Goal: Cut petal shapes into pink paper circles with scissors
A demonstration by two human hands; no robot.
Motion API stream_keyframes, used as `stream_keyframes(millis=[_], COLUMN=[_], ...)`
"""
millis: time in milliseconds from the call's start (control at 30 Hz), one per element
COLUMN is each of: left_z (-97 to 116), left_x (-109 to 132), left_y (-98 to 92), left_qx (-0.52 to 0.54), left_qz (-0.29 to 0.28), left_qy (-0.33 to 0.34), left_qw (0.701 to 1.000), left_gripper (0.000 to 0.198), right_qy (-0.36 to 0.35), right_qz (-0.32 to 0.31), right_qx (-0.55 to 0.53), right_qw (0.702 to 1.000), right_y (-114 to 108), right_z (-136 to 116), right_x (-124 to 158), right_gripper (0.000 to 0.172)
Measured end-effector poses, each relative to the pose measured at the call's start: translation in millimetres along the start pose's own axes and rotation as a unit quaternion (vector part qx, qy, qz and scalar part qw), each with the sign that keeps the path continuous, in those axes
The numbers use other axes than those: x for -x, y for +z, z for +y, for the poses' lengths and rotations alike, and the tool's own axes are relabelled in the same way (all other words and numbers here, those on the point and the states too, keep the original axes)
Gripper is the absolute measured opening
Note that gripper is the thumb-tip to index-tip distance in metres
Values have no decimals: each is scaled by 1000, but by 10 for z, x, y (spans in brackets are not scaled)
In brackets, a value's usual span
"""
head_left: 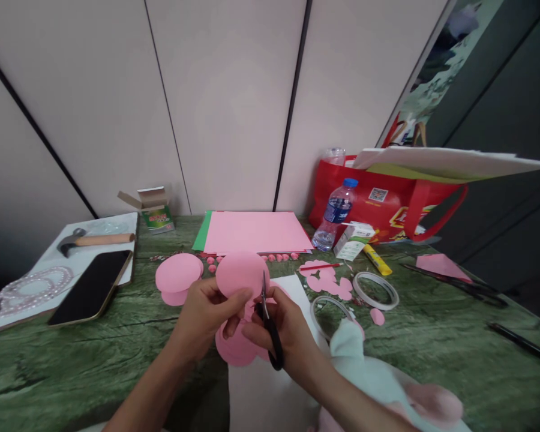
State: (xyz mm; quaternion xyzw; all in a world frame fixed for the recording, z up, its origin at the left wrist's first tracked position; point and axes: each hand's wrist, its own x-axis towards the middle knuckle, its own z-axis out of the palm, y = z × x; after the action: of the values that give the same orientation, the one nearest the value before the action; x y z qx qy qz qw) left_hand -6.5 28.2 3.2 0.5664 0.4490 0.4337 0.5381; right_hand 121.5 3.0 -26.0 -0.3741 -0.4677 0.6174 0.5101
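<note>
My left hand (209, 312) pinches a pink paper circle (240, 273) between thumb and fingers, holding it up over the table. In my right hand (288, 330) is a pair of scissors (270, 333) with black handles, its blades pointing up at the circle's right edge. Whether the blades are cutting into the paper I cannot tell. More pink paper circles (236, 351) lie below my hands, partly hidden by them, on a white sheet (270, 396). Another stack of pink circles (177, 276) lies to the left of my left hand.
Pink paper sheets (256, 231) lie at the back. A water bottle (335, 216), small carton (353, 240), glue stick (378, 260) and tape rolls (375, 291) stand or lie on the right. A plush toy (378, 384) sits near my right forearm. Left are a phone (92, 288) and hammer (96, 239).
</note>
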Motion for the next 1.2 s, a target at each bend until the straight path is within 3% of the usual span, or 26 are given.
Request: stream_keyframes(millis=[467, 800, 900, 1200], left_z=[-14, 4, 10, -14], left_x=[-12, 13, 8, -11], left_y=[-22, -25, -17, -22], left_qx=[20, 55, 72, 29], left_qz=[1, -14, -31, -9], left_qy=[2, -3, -10, -25], left_qw=[1000, 998, 997, 999], left_gripper=[26, 24, 21, 27], right_qy=[18, 59, 51, 31], right_qz=[-4, 34, 30, 4], right_qx=[1, 43, 50, 29], right_qw=[1000, 997, 997, 999], right_y=[8, 20, 15, 6], right_z=[-20, -47, -27, -19], right_x=[4, 8, 15, 7], right_gripper=[45, 45, 45, 48])
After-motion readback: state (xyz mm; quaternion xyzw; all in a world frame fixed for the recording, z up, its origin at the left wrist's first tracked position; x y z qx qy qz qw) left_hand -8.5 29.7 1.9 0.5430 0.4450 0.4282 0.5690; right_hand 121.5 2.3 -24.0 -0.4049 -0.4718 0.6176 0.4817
